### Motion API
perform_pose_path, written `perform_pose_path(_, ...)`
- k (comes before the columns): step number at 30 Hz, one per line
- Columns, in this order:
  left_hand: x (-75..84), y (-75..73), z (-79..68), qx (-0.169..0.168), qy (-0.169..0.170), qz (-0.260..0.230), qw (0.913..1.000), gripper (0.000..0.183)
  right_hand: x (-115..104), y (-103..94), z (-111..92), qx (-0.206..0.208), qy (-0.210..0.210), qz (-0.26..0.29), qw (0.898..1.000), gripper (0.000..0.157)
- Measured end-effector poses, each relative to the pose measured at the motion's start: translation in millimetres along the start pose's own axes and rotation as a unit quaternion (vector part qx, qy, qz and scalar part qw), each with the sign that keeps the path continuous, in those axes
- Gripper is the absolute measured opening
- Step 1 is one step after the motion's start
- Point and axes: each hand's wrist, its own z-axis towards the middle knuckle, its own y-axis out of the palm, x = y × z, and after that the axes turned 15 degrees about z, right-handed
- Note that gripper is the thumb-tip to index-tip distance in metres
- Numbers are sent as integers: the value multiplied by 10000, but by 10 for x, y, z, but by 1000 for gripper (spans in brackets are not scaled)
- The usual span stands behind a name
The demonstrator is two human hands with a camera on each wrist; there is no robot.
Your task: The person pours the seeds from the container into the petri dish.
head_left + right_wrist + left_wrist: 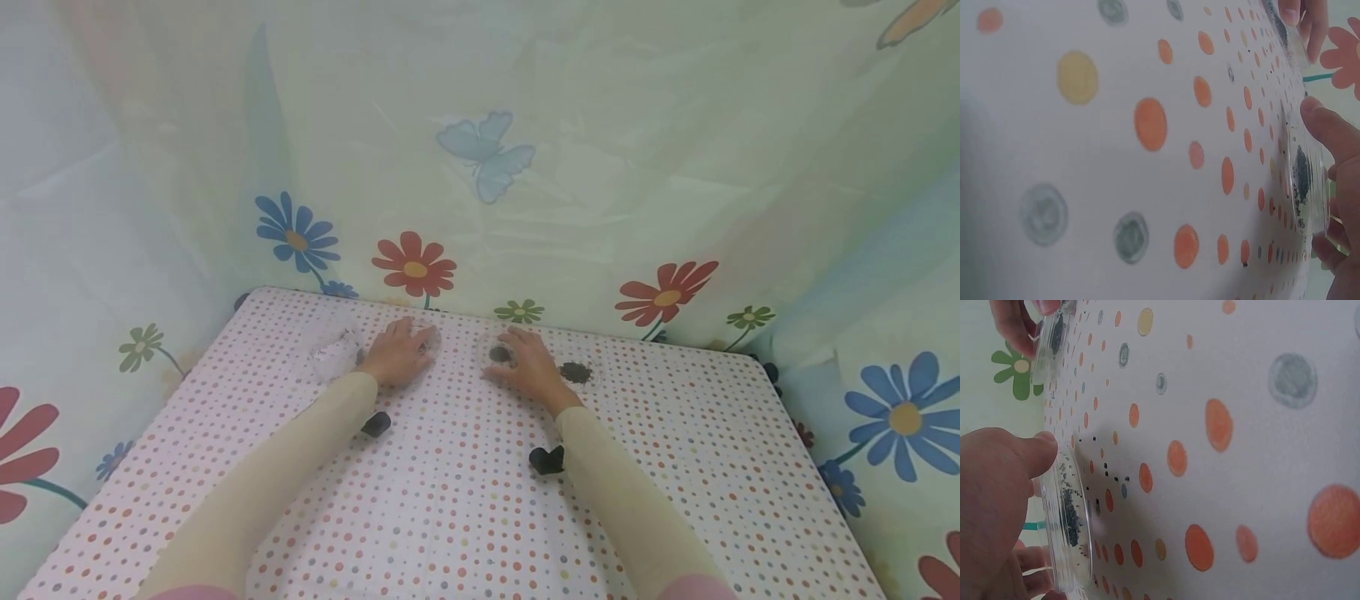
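My left hand (pixel 397 354) grips the rim of a clear round petri dish (pixel 1067 525), thumb on one side and fingers on the other. Small black grains lie inside that dish, and a few more are scattered on the cloth beside it. A second petri dish (pixel 1302 178), also with black grains, is held by my right hand (pixel 532 371) in the same way. Both dishes stand close to the dotted tabletop; whether they touch it is hard to tell. Just right of the right hand is a dark pile of grains (pixel 576 372), with a faint clear rim around it.
Left of the left hand lies a clear, shiny dish-like item (pixel 336 354), its contents unclear. The dotted tablecloth (pixel 450 500) ends at a flowered curtain (pixel 570 225) behind and at both sides. Small black objects (pixel 377 424) show beside the forearms.
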Motion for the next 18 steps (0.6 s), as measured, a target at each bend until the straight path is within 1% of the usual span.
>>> perform_pose_path(6, 3, -11, -8, 4, 11, 33, 10000, 61, -53, 45, 1, 1, -28, 81, 10000, 75)
perform_pose_path(10, 0, -3, -3, 16, -6, 69, 10000, 61, -87, 80, 9, 39, -119, -17, 9999, 74)
perform_pose_path(18, -7, 26, 16, 42, -12, 123, 9999, 62, -134, 88, 3, 72, -79, -183, 9998, 73)
